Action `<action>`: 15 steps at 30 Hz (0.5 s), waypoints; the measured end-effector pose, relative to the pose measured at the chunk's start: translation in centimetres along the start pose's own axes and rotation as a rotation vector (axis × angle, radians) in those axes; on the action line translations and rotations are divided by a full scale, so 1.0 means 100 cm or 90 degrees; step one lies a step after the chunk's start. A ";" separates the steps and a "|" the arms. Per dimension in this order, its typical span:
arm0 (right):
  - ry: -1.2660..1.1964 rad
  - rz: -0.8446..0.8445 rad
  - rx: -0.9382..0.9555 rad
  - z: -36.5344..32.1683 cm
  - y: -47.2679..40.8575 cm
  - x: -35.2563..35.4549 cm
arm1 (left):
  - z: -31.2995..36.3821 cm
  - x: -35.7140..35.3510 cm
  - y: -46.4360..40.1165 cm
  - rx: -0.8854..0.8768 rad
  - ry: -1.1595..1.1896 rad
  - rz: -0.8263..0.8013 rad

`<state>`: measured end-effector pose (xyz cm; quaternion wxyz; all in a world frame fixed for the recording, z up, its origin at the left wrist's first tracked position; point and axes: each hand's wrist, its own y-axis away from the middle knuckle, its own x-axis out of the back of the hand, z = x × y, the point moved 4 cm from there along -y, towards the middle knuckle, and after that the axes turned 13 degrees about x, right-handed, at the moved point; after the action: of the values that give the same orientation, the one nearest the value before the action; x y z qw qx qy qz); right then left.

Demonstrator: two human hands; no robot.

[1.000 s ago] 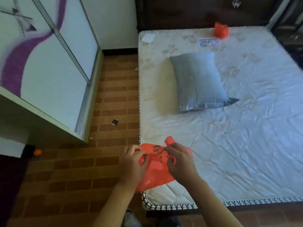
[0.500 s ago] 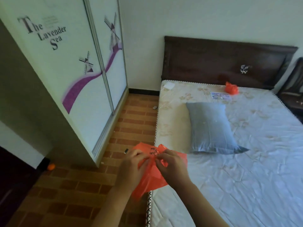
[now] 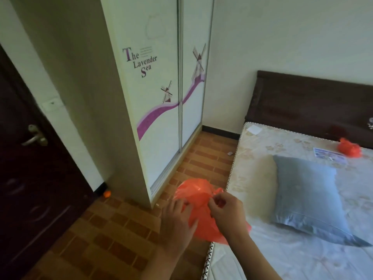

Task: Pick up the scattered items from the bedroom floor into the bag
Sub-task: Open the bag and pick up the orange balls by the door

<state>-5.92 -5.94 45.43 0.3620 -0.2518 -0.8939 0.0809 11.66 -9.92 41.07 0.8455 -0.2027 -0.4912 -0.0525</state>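
An orange plastic bag (image 3: 196,194) hangs in front of me over the floor at the bed's near corner. My left hand (image 3: 177,217) grips its left side and my right hand (image 3: 227,210) pinches its rim with thumb and fingers. The bag bulges upward between them. On the brick-pattern floor (image 3: 125,225) lie a small orange object (image 3: 107,194) by the door corner, a small pale scrap (image 3: 229,153) beside the bed far ahead, and a tiny white bit (image 3: 158,205) at the wardrobe's base.
A white wardrobe (image 3: 159,110) with purple print stands left of the narrow floor strip. A dark door (image 3: 30,178) is at far left. The bed (image 3: 302,249) on the right holds a grey pillow (image 3: 308,197), a second orange bag (image 3: 349,148) and a paper (image 3: 329,154).
My view has lifted and turned left, bringing the door and wardrobe front into sight. Both hands stayed on the bag, which has puffed up between them.
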 end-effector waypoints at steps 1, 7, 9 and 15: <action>-0.014 -0.006 -0.004 -0.001 0.003 0.000 | -0.001 0.003 0.003 0.003 0.003 0.020; -0.007 -0.056 0.041 0.007 0.025 0.009 | 0.010 0.020 0.027 0.004 0.037 0.131; 0.011 -0.061 0.075 0.015 0.034 0.010 | 0.014 0.022 0.036 0.026 0.042 0.140; 0.115 -0.098 0.246 0.032 0.065 -0.001 | 0.005 0.022 0.070 0.093 0.039 0.111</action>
<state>-5.49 -0.30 40.91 0.4874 -0.1155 -0.8422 0.1996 14.41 -3.15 41.13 0.8739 -0.1806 -0.4483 0.0515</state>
